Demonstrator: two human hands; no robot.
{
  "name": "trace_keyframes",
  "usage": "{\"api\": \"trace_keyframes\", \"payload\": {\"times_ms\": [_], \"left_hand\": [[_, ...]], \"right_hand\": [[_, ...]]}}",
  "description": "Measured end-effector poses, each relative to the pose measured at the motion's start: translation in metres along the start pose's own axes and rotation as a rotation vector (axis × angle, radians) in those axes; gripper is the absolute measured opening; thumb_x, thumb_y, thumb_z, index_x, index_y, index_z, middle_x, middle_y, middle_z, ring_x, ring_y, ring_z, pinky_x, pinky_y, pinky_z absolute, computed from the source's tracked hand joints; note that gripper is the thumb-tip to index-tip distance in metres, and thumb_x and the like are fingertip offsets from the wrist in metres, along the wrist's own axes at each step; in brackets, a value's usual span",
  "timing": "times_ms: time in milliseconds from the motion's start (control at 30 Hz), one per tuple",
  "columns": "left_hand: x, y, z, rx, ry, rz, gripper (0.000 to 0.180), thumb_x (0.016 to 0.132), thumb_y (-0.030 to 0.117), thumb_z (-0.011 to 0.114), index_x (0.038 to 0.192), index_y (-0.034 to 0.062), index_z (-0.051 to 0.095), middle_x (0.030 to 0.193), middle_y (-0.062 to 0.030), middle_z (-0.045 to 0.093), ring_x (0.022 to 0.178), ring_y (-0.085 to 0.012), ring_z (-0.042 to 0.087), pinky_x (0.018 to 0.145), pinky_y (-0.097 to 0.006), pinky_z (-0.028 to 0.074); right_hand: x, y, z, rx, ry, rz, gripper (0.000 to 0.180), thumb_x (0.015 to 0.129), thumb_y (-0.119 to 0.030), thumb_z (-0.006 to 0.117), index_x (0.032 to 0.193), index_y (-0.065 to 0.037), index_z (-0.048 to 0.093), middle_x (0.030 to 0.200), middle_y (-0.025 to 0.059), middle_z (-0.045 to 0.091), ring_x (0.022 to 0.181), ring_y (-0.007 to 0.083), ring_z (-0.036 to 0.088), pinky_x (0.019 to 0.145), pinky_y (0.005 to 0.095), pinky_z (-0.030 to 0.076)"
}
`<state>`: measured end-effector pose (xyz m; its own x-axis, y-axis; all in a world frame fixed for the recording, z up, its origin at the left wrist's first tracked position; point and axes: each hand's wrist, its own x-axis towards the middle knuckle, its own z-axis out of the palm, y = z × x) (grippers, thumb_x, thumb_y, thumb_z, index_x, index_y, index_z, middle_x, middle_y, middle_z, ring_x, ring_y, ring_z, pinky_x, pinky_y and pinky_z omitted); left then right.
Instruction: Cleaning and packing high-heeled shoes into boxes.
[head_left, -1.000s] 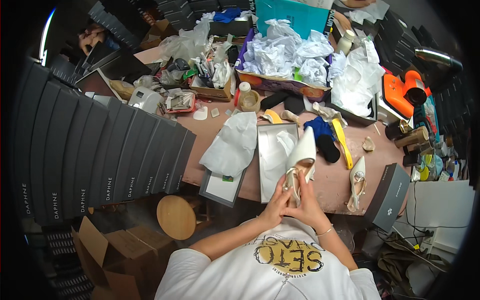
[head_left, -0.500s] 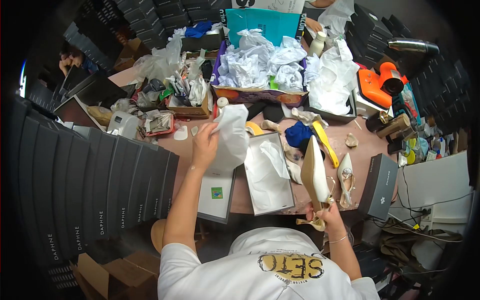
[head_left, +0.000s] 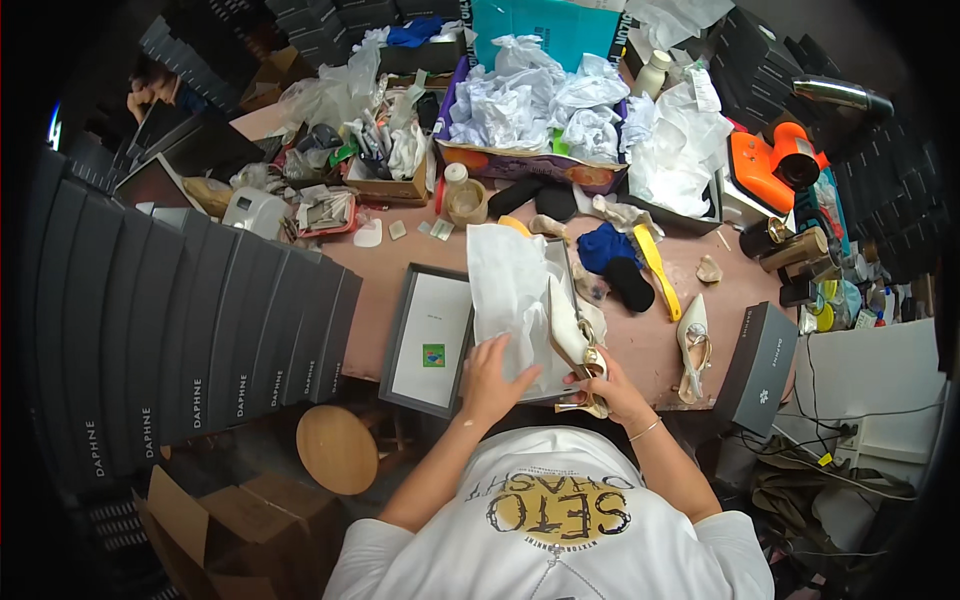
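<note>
My right hand (head_left: 614,392) grips a cream pointed high-heeled shoe (head_left: 567,328) by its heel end, with the toe pointing away over the shoe box. My left hand (head_left: 494,380) lies with its fingers stretched out on the lower part of the white tissue paper (head_left: 503,275). That sheet covers the left side of the open box, hiding much of its inside. To the left, the grey box lid (head_left: 428,335) lies with its white inside up and a small green card (head_left: 433,355) on it. A matching shoe (head_left: 693,345) rests on the table to the right.
A yellow shoehorn (head_left: 655,270), a blue cloth (head_left: 602,247) and a black pad (head_left: 630,284) lie beyond the shoes. Dark shoe boxes (head_left: 200,330) are stacked at the left. A carton of crumpled paper (head_left: 540,165) stands at the back. An upright grey box (head_left: 757,368) is at the right.
My left hand has brought the tissue paper down and right onto the box and let go its pinch. My right hand has moved the shoe left, over the box.
</note>
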<state>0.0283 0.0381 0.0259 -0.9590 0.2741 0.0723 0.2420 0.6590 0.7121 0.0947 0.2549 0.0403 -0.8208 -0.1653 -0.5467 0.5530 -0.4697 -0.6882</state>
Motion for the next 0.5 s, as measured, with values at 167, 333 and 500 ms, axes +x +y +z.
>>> {"api": "trace_keyframes", "payload": {"times_ms": [167,333,500], "left_hand": [[0.002,-0.047,0.059,-0.093,0.056,-0.108,0.038,0.081,0.015,0.066,0.113,-0.0026,0.057,0.103,-0.0198,0.060,0.098,-0.0372,0.057,0.085,-0.041,0.045],[0.015,-0.030,0.026,-0.253,0.208,-0.205,0.027,0.081,0.008,0.065,0.107,-0.0023,0.063,0.099,-0.0166,0.064,0.088,-0.0304,0.062,0.078,-0.035,0.049],[0.000,0.040,0.007,-0.553,0.290,-0.120,0.024,0.080,0.001,0.063,0.103,0.0012,0.065,0.094,-0.0123,0.063,0.084,-0.0256,0.062,0.074,-0.031,0.049]], "right_hand": [[-0.005,-0.006,-0.001,0.048,-0.018,-0.080,0.063,0.076,-0.002,0.056,0.134,-0.002,0.034,0.117,0.0135,0.053,0.100,0.0194,0.060,0.074,0.0311,0.057],[-0.063,-0.068,-0.014,-0.190,-0.280,0.090,0.085,0.071,-0.006,0.061,0.147,-0.003,0.023,0.099,0.0168,0.061,0.086,0.0214,0.065,0.064,0.0289,0.055],[-0.071,-0.078,-0.010,-0.341,-0.317,0.245,0.089,0.067,-0.004,0.060,0.148,-0.004,0.022,0.089,0.0165,0.062,0.078,0.0205,0.064,0.057,0.0278,0.053]]}}
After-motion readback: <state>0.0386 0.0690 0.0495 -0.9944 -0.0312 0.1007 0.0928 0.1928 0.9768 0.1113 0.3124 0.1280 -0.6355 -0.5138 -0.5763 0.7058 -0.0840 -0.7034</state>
